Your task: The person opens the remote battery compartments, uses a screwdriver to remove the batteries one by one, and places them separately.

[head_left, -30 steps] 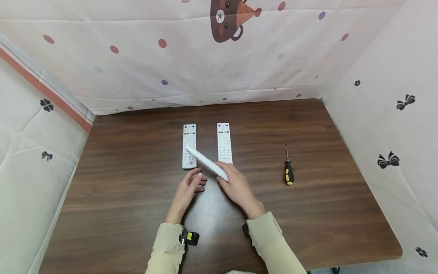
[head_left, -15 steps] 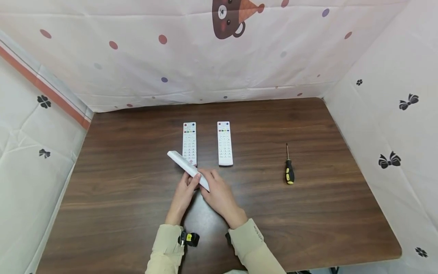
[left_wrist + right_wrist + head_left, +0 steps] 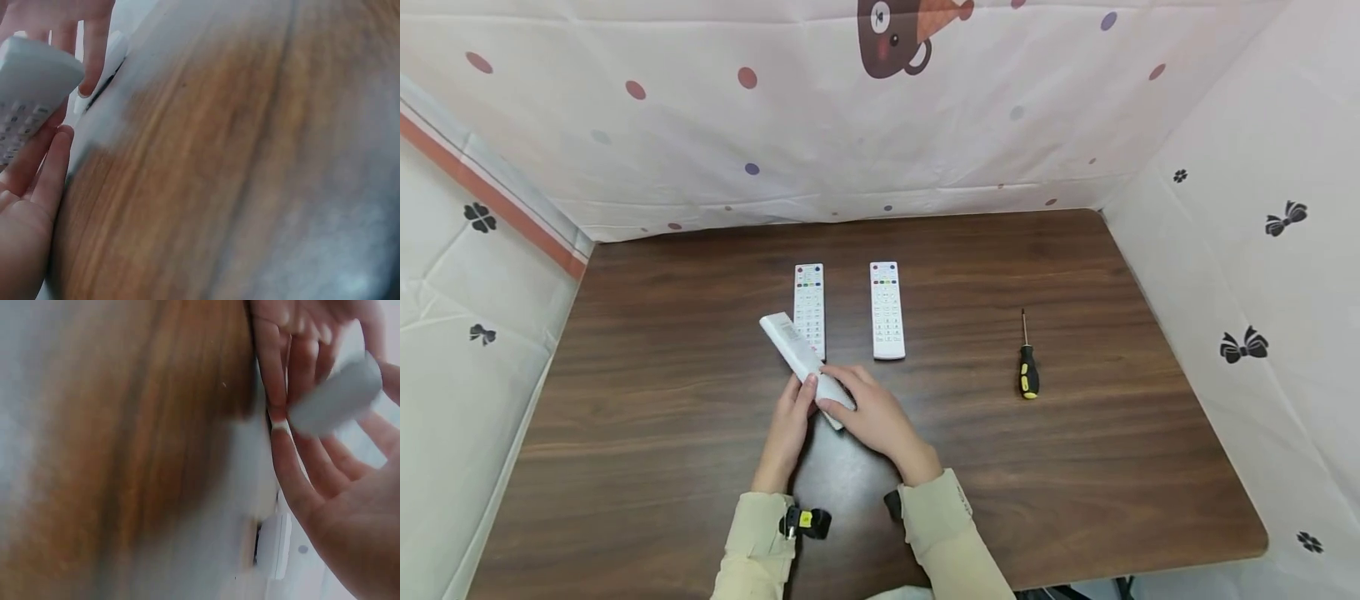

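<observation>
A white remote control (image 3: pixel 790 340) is held slantwise between both hands, its broad back turned up and its far end overlapping another remote in the head view. My left hand (image 3: pixel 786 433) grips its left side, the thumb lying along the edge. From the right, my right hand (image 3: pixel 880 421) holds the near end with thumb and fingers. In the left wrist view, the button side of the held remote control (image 3: pixel 37 75) faces down. The right wrist view shows its blurred end (image 3: pixel 340 397) between the two hands.
Two more white remotes lie face up on the brown wooden table (image 3: pixel 662 433): a left remote (image 3: pixel 809 304) and a right remote (image 3: pixel 887 312). A black and yellow screwdriver (image 3: pixel 1028 371) lies farther right. Patterned cloth (image 3: pixel 805 125) hangs behind and at both sides.
My right hand has brought the remote control left and toward me, and my left hand has taken hold of it. The remote has rolled from edge-on so its back shows.
</observation>
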Action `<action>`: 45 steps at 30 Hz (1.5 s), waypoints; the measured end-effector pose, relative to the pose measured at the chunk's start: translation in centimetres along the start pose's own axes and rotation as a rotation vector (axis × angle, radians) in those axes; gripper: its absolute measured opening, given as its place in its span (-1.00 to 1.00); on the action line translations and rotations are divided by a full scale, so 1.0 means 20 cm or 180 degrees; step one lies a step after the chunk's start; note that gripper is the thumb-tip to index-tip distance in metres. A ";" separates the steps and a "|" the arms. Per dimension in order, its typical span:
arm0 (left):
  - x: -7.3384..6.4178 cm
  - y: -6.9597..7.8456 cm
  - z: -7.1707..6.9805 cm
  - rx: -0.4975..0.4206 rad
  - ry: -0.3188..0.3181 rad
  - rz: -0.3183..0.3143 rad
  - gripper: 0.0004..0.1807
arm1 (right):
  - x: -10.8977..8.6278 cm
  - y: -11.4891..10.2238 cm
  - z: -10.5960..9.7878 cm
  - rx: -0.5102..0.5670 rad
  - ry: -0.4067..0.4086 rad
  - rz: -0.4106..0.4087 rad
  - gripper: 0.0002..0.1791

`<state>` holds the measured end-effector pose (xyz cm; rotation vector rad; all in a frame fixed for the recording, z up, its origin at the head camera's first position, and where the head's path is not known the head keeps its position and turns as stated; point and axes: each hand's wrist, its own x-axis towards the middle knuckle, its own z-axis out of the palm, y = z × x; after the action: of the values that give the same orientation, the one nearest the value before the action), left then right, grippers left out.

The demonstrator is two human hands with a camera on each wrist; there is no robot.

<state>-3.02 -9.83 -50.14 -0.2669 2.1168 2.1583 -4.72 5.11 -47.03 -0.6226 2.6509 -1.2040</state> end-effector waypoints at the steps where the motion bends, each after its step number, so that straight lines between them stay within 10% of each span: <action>1: 0.00 0.00 0.00 0.0023 0.0002 -0.0005 -0.40 | 0.00 0.00 -0.01 0.0082 -0.0037 0.0009 -0.45; 25: -0.06 0.13 0.01 0.0267 -0.0143 -0.0060 -0.48 | 0.08 -0.03 0.00 0.0463 -0.0142 0.0129 -0.58; 45: 0.01 -0.01 0.00 0.0310 -0.0070 0.0106 -0.53 | 0.08 -0.01 0.01 0.0549 -0.0195 0.0275 -0.60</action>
<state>-3.15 -9.85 -50.36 -0.1996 2.2215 2.0579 -5.94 4.18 -46.89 -0.5024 2.4633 -1.3476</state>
